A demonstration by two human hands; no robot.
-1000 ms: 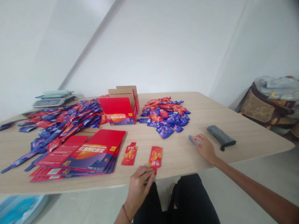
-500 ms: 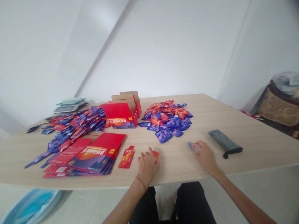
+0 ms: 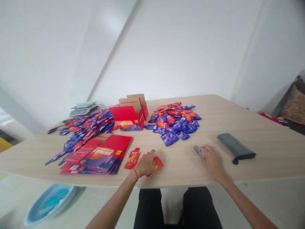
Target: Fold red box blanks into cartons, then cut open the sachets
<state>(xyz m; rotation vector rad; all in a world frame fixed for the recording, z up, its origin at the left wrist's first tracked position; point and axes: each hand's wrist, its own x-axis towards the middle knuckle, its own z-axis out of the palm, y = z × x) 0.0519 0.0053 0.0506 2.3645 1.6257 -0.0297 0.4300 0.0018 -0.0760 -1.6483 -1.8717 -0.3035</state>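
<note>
My left hand (image 3: pixel 144 164) lies on a red sachet (image 3: pixel 157 163) near the table's front edge, fingers curled over it. A second red sachet (image 3: pixel 132 158) lies just left of that hand. My right hand (image 3: pixel 211 160) rests on the wooden table (image 3: pixel 238 121), its fingertips on a small silvery packet (image 3: pixel 196 149). Behind them stand an open red carton (image 3: pixel 130 113) and a heap of red and purple sachets (image 3: pixel 175 119).
A stack of flat red cartons (image 3: pixel 97 155) lies at the front left, with a spread of long purple and red sachets (image 3: pixel 85 127) behind it. A scale (image 3: pixel 82 108) stands at the far left. A grey pouch (image 3: pixel 235 148) lies at the right. A blue basin (image 3: pixel 49 203) sits on the floor.
My left hand moved up from the table edge onto the red sachet and slid it leftwards, turning it. My right hand stayed on the silvery packet. The view shifted left.
</note>
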